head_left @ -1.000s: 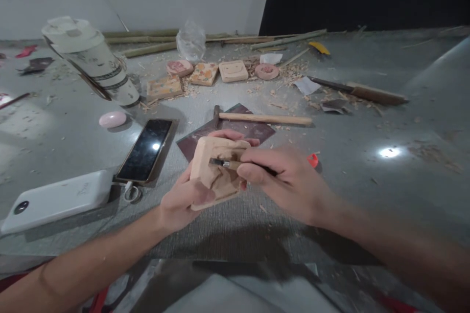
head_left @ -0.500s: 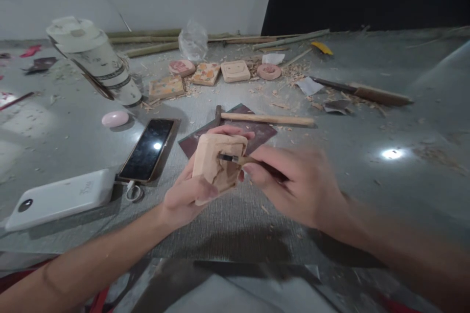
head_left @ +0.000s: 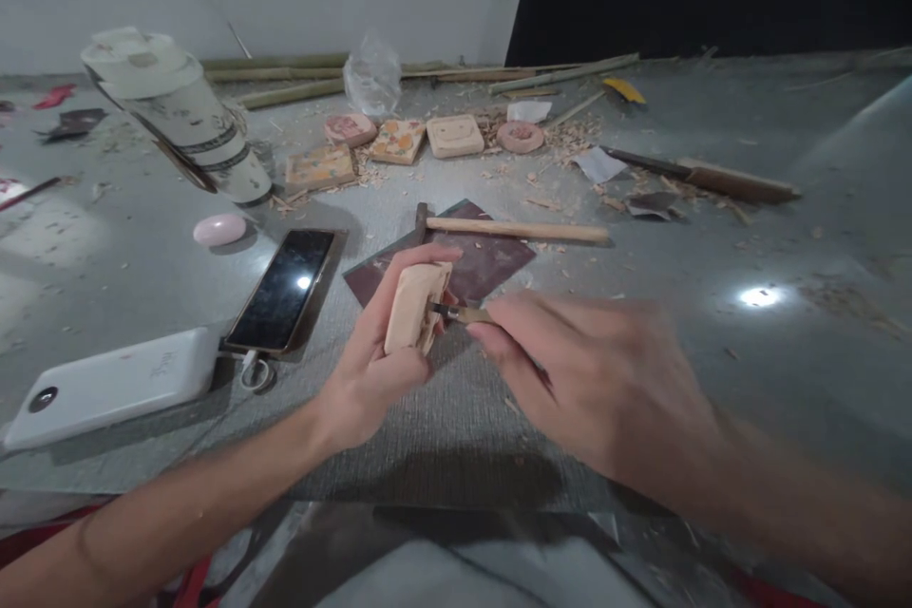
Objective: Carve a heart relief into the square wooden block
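My left hand (head_left: 374, 361) grips a pale wooden block (head_left: 413, 306), turned so its narrow edge faces me. My right hand (head_left: 598, 380) is closed round a small carving knife (head_left: 456, 313) with a wooden handle. The knife's short metal blade touches the right side of the block. Both hands hover just above the grey mat (head_left: 463, 427), in front of a sheet of dark sandpaper (head_left: 484, 261).
A hammer (head_left: 513, 229) lies on the sandpaper. Left are a phone (head_left: 285, 290), a white power bank (head_left: 106, 389), a pink stone (head_left: 218, 230) and a tipped paper cup (head_left: 171, 114). Several carved wooden tiles (head_left: 399, 142), shavings, bamboo sticks and a big knife (head_left: 705, 176) lie behind.
My left hand has rotated the block from its carved face toward me to edge-on. My right hand shifted right and nearer with the knife, its blade still at the block.
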{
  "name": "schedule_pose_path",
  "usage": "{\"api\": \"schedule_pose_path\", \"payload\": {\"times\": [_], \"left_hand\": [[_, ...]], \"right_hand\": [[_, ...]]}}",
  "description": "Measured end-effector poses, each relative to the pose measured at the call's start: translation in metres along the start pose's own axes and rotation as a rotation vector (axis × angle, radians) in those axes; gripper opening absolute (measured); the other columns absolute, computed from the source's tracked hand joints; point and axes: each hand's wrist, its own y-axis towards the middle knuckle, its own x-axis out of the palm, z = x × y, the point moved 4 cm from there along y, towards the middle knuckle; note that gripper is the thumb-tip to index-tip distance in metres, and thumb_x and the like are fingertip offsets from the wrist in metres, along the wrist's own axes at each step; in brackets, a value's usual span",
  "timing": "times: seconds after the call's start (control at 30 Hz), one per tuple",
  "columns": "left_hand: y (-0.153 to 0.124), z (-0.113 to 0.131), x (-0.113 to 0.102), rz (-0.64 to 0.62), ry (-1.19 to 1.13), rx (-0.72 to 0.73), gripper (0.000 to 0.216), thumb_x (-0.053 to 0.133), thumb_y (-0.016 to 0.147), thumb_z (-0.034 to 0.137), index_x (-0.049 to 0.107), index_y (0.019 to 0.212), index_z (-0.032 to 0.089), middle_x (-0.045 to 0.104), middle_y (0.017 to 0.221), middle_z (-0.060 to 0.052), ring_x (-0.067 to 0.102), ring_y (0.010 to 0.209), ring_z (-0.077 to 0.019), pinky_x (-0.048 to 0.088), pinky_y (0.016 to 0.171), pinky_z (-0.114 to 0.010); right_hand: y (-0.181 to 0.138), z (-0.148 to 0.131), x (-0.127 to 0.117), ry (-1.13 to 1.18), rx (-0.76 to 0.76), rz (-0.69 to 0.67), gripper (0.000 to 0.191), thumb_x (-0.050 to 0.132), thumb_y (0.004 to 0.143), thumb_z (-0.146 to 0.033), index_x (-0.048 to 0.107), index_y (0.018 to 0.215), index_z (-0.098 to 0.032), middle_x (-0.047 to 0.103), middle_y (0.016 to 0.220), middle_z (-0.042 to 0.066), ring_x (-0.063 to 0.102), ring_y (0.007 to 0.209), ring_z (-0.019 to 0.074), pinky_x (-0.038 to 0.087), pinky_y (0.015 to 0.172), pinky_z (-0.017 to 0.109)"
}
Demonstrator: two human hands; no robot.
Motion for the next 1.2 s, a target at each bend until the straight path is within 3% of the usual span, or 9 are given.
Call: {"api": "schedule_pose_path", "payload": {"times": [0.27,0.5,0.7,0.97,1.1,1.2], "left_hand": [[-0.005,0.007,0.016,-0.080,-0.373,-0.171,0.068,0.076,0.068,0.015,0.066,0.132,0.034,0.066,0.149,-0.001,0.067,0.113,-0.0238,0.059,0.093,-0.037],[-0.010,0.008,0.017,-0.163,-0.439,-0.221,0.067,0.075,0.070,0.020,0.065,0.135,0.033,0.066,0.151,-0.005,0.070,0.120,-0.0318,0.061,0.099,-0.047],[-0.003,0.005,0.019,-0.231,-0.456,-0.236,0.070,0.072,0.068,0.019,0.063,0.136,0.032,0.072,0.114,-0.002,0.069,0.092,-0.0238,0.058,0.090,-0.044],[0.000,0.001,0.017,-0.259,-0.419,-0.239,0.069,0.076,0.071,0.027,0.064,0.138,0.033,0.069,0.117,-0.002,0.069,0.094,-0.0236,0.058,0.088,-0.041],[0.002,0.003,0.016,-0.237,-0.460,-0.212,0.075,0.072,0.069,0.024,0.062,0.142,0.032,0.074,0.119,-0.003,0.071,0.094,-0.0241,0.060,0.086,-0.039],[0.005,0.004,0.014,-0.198,-0.453,-0.165,0.078,0.069,0.067,0.025,0.061,0.145,0.030,0.075,0.136,-0.007,0.073,0.107,-0.0296,0.061,0.091,-0.043]], "right_hand": [[0.009,0.013,0.007,0.461,0.048,-0.067,0.035,0.058,0.111,-0.025,0.054,0.076,-0.023,0.048,0.060,-0.007,0.035,0.051,0.0096,0.027,0.053,0.029],[0.003,0.007,0.012,0.343,-0.015,0.014,0.035,0.055,0.114,-0.029,0.055,0.080,-0.023,0.053,0.064,-0.006,0.040,0.056,0.0109,0.029,0.055,0.030],[0.006,0.010,0.014,0.384,-0.017,0.010,0.034,0.056,0.113,-0.025,0.057,0.079,-0.021,0.057,0.067,-0.006,0.043,0.056,0.0090,0.029,0.056,0.029],[0.011,0.024,0.018,0.799,0.149,-0.170,0.045,0.056,0.115,-0.037,0.060,0.073,-0.020,0.055,0.061,-0.007,0.043,0.054,0.0071,0.029,0.052,0.026],[0.011,0.025,0.015,0.746,0.153,-0.123,0.039,0.059,0.112,-0.031,0.064,0.075,-0.020,0.052,0.059,-0.008,0.040,0.051,0.0064,0.028,0.050,0.025],[0.011,0.023,0.013,0.646,0.093,-0.052,0.034,0.059,0.109,-0.022,0.065,0.076,-0.019,0.047,0.058,-0.009,0.037,0.050,0.0059,0.028,0.051,0.025]]}}
